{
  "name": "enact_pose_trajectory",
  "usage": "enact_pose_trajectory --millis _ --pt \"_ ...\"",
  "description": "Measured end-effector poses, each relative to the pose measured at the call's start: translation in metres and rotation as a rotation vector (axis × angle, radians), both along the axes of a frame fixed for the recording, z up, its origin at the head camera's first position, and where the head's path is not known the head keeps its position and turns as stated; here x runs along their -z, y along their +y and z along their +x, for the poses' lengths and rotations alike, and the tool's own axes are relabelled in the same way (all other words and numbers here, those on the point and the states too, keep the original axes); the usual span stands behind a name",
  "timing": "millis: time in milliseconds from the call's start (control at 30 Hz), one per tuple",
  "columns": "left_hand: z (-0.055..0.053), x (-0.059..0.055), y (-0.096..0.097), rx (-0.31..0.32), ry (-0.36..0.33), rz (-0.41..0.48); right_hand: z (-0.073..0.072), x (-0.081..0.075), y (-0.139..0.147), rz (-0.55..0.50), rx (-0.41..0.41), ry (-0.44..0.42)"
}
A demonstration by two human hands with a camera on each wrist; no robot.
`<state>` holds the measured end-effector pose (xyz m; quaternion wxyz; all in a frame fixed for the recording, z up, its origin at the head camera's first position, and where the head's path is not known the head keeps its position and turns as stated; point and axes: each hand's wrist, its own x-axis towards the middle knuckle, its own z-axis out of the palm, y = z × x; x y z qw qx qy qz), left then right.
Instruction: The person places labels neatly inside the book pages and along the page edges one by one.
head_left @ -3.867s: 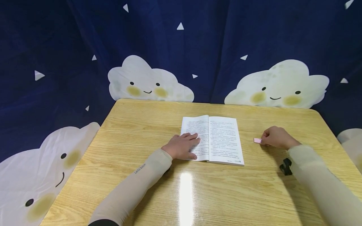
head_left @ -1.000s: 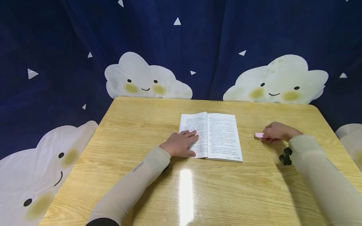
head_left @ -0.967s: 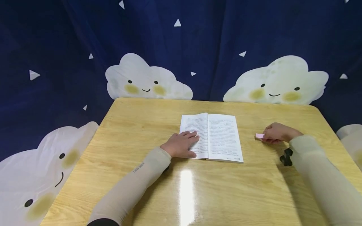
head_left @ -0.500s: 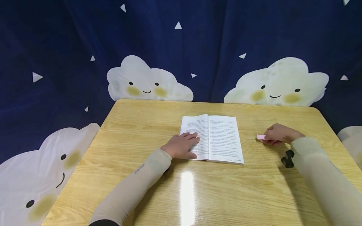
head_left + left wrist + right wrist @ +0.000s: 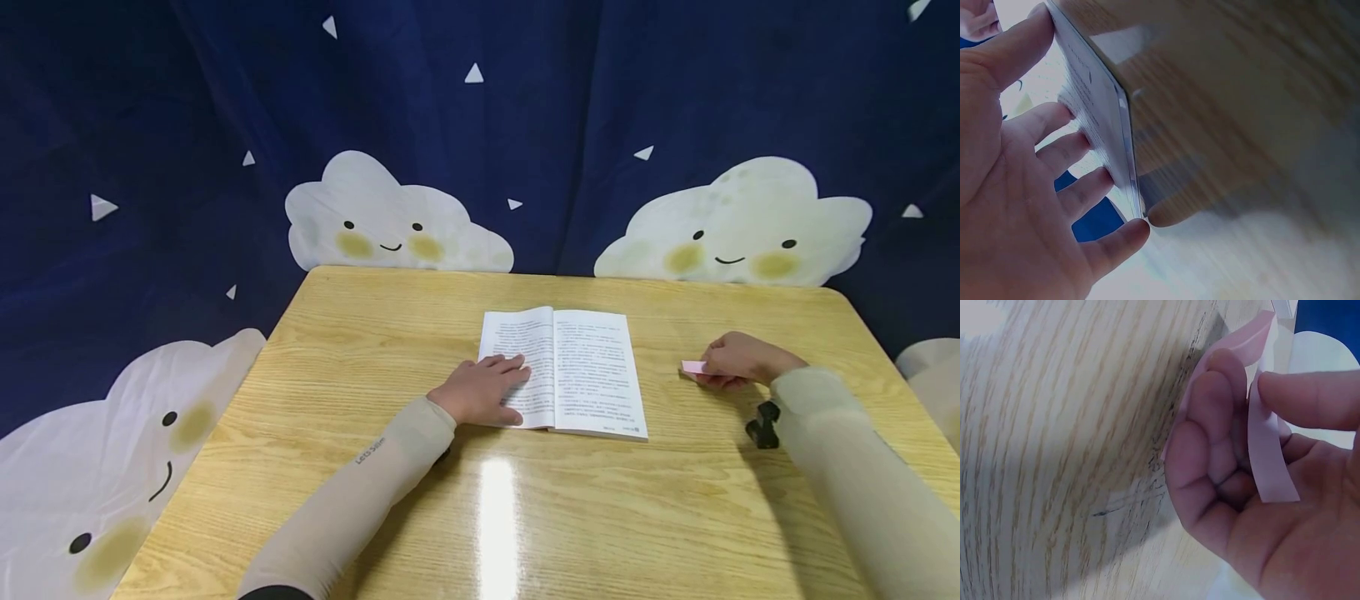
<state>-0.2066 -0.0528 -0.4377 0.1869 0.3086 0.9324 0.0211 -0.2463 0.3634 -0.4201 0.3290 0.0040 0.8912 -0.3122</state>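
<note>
An open book (image 5: pixel 596 375) with printed pages lies on the wooden table (image 5: pixel 390 317). Across its left page rests my left hand (image 5: pixel 478 392), fingers spread. In the left wrist view the thumb and fingertips touch the book (image 5: pixel 1088 81) near its edge. To the right of the book, my right hand (image 5: pixel 741 358) holds a folded pink strip (image 5: pixel 692 367) low over the table. Seen from the right wrist, the strip (image 5: pixel 1266 450) bends into two legs. The thumb presses one leg from outside, and curled fingers sit between the two legs.
A dark blue curtain (image 5: pixel 547 125) printed with smiling clouds (image 5: pixel 390 208) hangs behind the table and on its left side. Bare wood lies around the book, with a bright light reflection in front of it. Black wrist devices (image 5: pixel 763 425) are worn under the sleeves.
Compared with the earliest frame, my right hand has turned and shifted slightly right, and the pink strip moved with it. My left hand stays on the book. The view shifts slightly.
</note>
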Motion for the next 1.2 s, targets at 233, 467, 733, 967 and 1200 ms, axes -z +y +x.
enact_pose_trajectory --millis 233,467,733,967,1200 --pt "0.000 0.000 0.000 0.000 -0.001 0.002 0.000 0.000 0.000 0.000 0.003 0.005" --pt "0.000 0.000 0.001 0.003 -0.003 0.008 0.001 0.003 0.003 -0.029 0.012 -0.002" --pt "-0.001 0.001 0.000 0.008 0.003 -0.001 0.003 0.001 -0.002 0.003 0.017 0.020" --pt "0.001 -0.002 0.001 0.000 -0.016 -0.008 0.005 0.005 0.002 0.001 0.029 0.038" --pt "0.001 -0.003 0.001 0.000 -0.003 -0.005 0.010 0.005 0.002 -0.034 -0.039 0.077"
